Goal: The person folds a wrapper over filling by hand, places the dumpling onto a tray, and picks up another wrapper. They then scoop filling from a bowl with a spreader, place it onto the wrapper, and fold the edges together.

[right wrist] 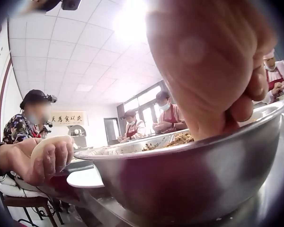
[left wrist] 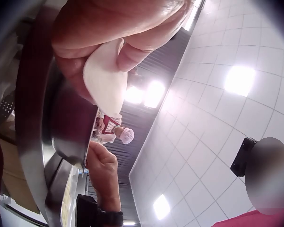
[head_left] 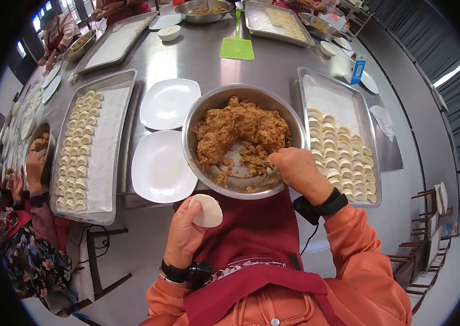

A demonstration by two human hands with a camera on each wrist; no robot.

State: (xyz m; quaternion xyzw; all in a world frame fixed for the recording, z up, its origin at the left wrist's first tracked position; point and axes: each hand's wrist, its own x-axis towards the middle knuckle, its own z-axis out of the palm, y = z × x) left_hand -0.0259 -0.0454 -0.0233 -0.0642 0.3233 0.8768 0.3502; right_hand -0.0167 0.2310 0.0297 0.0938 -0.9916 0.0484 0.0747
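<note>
Left hand (head_left: 182, 233): wrapper (head_left: 208, 211) gripped by thumb and fingers – held up just outside the bowl (head_left: 193, 163).
Right hand (head_left: 300, 173): fingers curled together over the bowl's right side, by the filling (head_left: 235, 122) – whether anything is pinched cannot be told.
Filling: heaped in the bowl, between two trays of dumplings (head_left: 80, 146).

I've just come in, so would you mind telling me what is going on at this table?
One person holds a round dough wrapper in the left hand. The right hand is curled at the edge of a metal bowl of brown filling; whether it holds anything is hidden. A tray of dumplings stands on each side, with two white plates left of the bowl.
</note>
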